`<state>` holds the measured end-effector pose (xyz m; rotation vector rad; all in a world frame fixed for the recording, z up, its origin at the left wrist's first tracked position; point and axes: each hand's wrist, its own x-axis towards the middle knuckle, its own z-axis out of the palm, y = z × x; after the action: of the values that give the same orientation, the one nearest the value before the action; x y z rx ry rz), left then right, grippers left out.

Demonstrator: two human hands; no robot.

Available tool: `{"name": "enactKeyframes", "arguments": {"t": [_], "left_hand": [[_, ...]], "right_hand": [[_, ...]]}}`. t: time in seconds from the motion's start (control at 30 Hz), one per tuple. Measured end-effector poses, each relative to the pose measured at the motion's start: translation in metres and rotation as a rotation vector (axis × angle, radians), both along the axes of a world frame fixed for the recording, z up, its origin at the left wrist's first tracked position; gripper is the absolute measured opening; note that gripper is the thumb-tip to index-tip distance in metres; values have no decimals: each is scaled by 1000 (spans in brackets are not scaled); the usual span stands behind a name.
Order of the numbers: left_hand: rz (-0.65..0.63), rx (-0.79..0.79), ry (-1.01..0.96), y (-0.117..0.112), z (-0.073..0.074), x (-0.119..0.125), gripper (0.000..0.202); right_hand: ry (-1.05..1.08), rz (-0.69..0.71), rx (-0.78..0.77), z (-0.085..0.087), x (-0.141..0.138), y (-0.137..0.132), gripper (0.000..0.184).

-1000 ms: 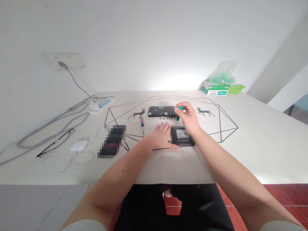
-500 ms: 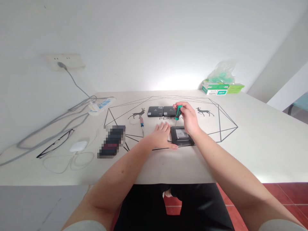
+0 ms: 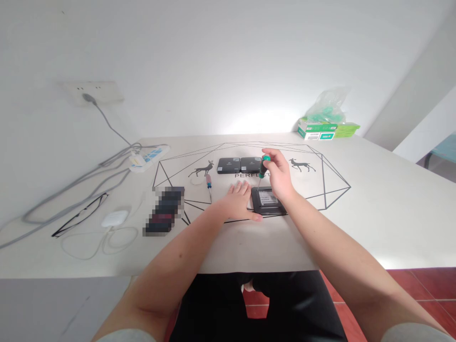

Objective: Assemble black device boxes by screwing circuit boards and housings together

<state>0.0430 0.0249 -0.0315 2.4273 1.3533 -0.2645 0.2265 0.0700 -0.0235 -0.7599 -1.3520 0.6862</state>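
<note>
My right hand point(image 3: 280, 178) is closed round a green-handled screwdriver point(image 3: 264, 166), held nearly upright with its tip on the far left corner of a small black box point(image 3: 268, 200) with a white label. My left hand point(image 3: 239, 202) lies flat and open on the white table point(image 3: 356, 223), its thumb against the box's left edge. Two more black boxes point(image 3: 240, 165) sit side by side just behind.
A second screwdriver point(image 3: 209, 184) with a red and blue handle lies left of my left hand. Further left are a blurred dark object point(image 3: 164, 210), a white charger with cable point(image 3: 114, 219), glasses point(image 3: 76, 213) and a power strip point(image 3: 144, 158). A green tissue pack point(image 3: 326, 128) stands at the back right.
The right hand has brought the screwdriver from a raised, tilted hold down to nearly upright on the box's corner. The left hand has stayed flat beside the box.
</note>
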Motion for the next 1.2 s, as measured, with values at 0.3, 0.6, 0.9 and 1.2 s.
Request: {"name": "enactKeyframes", "arguments": {"t": [0.3,0.6,0.9,1.2], "left_hand": [[1,2,-7,-1,3,1,146],[0,3,-9,-1,4,1,145],[1,3,4,-1,3,2,145],[-6,8,-2,0,2,1,143]], "right_hand": [[98,66,-28,5,-6,-9,22],[-100,-157,31,9,-6,-11,28],[25,-62,-14,9,-6,-11,33],[37,39,-11,10,-5,-15,24]]}}
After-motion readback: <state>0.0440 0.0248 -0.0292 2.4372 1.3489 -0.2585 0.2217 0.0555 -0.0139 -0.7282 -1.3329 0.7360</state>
